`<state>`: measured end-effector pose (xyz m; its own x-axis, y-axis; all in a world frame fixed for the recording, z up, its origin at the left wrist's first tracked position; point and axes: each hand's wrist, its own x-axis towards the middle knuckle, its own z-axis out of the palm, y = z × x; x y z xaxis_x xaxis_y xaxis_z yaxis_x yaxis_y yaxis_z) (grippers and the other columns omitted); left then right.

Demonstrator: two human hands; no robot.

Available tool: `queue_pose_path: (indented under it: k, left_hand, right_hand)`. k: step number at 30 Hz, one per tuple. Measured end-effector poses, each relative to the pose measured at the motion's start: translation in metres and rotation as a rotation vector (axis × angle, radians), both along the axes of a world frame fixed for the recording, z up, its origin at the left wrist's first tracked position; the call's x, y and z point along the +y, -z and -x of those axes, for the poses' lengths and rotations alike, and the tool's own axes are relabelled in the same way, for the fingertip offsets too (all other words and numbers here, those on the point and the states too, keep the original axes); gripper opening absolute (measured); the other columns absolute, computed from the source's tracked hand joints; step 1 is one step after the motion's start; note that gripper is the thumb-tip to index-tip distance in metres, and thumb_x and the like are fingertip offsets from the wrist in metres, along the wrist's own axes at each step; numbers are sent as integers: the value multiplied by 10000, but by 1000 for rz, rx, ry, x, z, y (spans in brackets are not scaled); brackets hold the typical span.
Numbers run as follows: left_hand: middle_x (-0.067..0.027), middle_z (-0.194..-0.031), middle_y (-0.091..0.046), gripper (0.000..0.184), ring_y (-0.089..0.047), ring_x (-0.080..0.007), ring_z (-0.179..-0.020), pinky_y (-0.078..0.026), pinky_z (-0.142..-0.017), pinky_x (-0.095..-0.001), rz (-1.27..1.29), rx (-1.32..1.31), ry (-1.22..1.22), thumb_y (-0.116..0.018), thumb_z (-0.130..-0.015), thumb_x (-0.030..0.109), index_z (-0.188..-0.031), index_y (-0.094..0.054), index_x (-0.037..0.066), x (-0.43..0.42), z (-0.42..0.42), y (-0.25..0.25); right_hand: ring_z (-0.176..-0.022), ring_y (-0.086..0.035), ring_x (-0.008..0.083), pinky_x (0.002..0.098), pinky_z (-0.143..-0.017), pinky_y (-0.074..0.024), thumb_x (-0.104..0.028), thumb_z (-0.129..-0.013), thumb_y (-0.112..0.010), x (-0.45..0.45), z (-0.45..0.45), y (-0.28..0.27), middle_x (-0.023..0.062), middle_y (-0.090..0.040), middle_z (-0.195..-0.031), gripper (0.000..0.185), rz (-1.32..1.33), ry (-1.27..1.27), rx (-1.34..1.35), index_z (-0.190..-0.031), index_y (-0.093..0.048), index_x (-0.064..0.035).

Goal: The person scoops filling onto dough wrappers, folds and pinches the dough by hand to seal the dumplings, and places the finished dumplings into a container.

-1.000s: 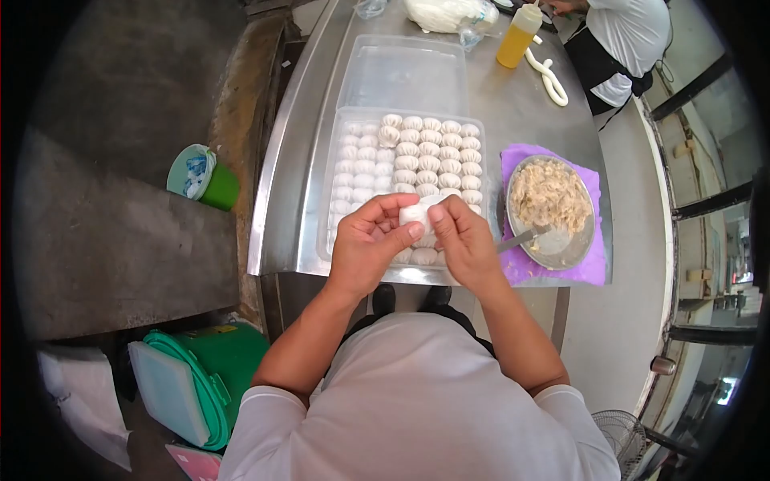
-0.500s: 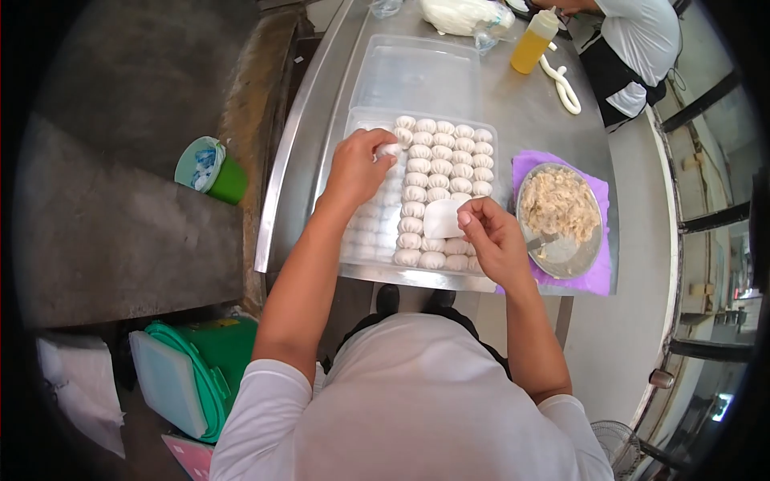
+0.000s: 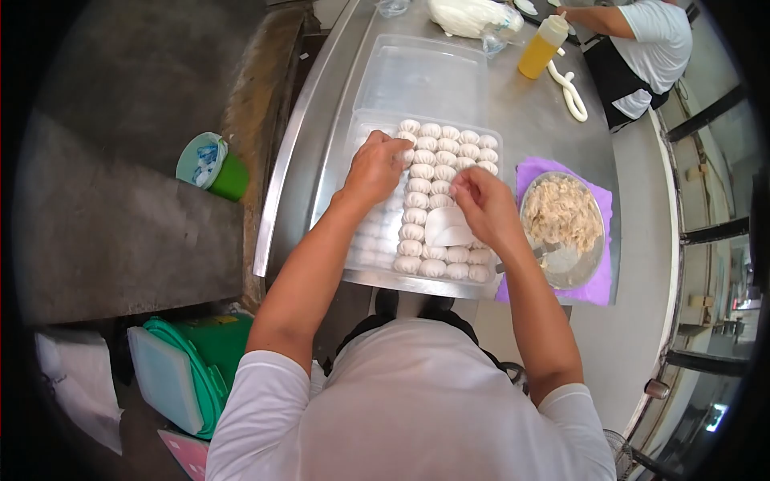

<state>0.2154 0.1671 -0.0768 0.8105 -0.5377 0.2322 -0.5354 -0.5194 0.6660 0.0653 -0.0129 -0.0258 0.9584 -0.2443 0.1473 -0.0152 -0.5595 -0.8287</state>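
Pleated white dumplings (image 3: 443,158) fill close rows in a clear plastic tray (image 3: 370,260). At the row's upper left end, my left hand (image 3: 377,166) has its fingers closed on a dumpling (image 3: 407,155), which they partly cover. A flat round dough wrapper (image 3: 447,228) lies across dumplings in the lower part of the tray. Just above and right of it hovers my right hand (image 3: 485,207), fingers loosely curled and a little apart, with nothing visible in them. To the right, a metal bowl (image 3: 573,275) of pale filling (image 3: 565,210) holds a flat-handled utensil (image 3: 544,254).
A purple cloth (image 3: 597,282) lies under the bowl. Beyond the tray are its clear lid (image 3: 421,76), a squeeze bottle (image 3: 542,50) of yellow liquid, a dough rope (image 3: 568,92) and bagged dough (image 3: 469,18). A co-worker (image 3: 650,44) stands at the far right.
My left hand has moved right, bringing the dumpling against the row. My right hand has let go of the wrapper and moved up; the wrapper rests on the dumplings.
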Motion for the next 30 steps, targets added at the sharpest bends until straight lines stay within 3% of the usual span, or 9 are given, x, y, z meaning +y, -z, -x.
queue_pose_path:
  k: [1,3,9,18,21,23,26,30]
  left_hand:
    - [-120,-1041,-634,368,-640,-259,-850,-537,-814,-384,23,15,-9,-773,-808,-2,-1162,-739,90,0,3,-2]
    - [-124,-1037,-635,381,-644,-264,-858,-536,-820,-387,44,28,-23,-776,-809,4,-1177,-729,91,0,6,-5]
    - [-147,-1020,-637,365,-650,-331,-888,-528,-807,-415,22,-73,-61,-787,-807,28,-1144,-651,66,1,3,4]
    - [-162,-1083,-639,396,-653,-360,-934,-523,-829,-438,48,-48,-41,-792,-801,36,-1150,-607,56,-5,8,1]
    - [-184,-1144,-634,459,-656,-377,-985,-523,-849,-446,-25,-136,-119,-804,-805,65,-1200,-572,43,7,13,-9]
    - [-219,-1156,-646,522,-652,-397,-1044,-517,-872,-469,-179,22,-161,-823,-804,109,-1233,-538,24,10,11,-12]
    - [-245,-1141,-664,535,-668,-405,-1031,-521,-872,-476,-203,165,-115,-839,-795,144,-1214,-536,4,0,1,-15]
    - [-242,-1043,-695,576,-683,-418,-975,-531,-851,-481,-171,143,-110,-850,-776,150,-1239,-537,9,-4,0,-1]
  right_hand:
    - [-686,-609,236,361,-659,-493,-92,-920,-675,1,-14,2,119,-639,-804,108,-3,-5,1,-981,-660,-4]
    - [-775,-645,327,419,-725,-513,-81,-885,-695,5,-46,9,149,-649,-870,140,114,-19,-67,-1019,-707,-42]
    - [-893,-641,351,458,-779,-516,-108,-864,-714,4,-88,35,148,-638,-896,138,410,-66,-84,-990,-761,-75]
    - [-840,-671,321,409,-762,-532,-63,-875,-688,-6,-87,35,151,-656,-912,158,352,-74,-22,-1027,-733,-60]
    - [-853,-660,356,449,-778,-522,-90,-869,-690,-8,-86,31,169,-653,-914,168,233,-68,-31,-1031,-713,-51]
    - [-855,-662,352,446,-778,-523,-85,-871,-686,-10,-84,30,175,-658,-919,173,230,-65,-27,-1038,-704,-42]
    - [-848,-664,340,437,-771,-523,-79,-877,-683,-9,-83,20,182,-666,-927,173,232,-58,-11,-1042,-694,-28]
    - [-816,-660,321,418,-741,-524,-86,-885,-691,-11,-61,0,172,-670,-925,167,165,-86,50,-1034,-688,-10]
